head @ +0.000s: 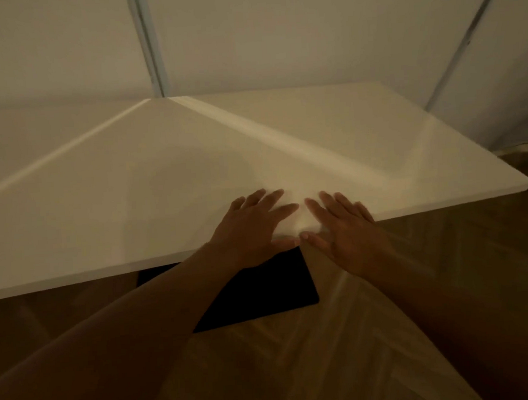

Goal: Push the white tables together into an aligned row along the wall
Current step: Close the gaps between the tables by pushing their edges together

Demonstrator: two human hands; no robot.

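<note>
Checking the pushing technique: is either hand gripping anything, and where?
Nothing is gripped. The left hand and right hand lie flat, fingers straight, on the white table at its near edge.

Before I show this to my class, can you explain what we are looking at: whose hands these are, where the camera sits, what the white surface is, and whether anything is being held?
There is no machine here. A person wears a wide-angle camera on the head, so the single picture looks forward and down along their own bare arms. The left hand and the right hand lie side by side with straight fingers on the near edge of a white table. They press on it and hold nothing. A second white table stands to its left, against the wall. The tabletops are bare. Below are a wooden floor and a dark flat shape under the table, possibly its base.
</note>
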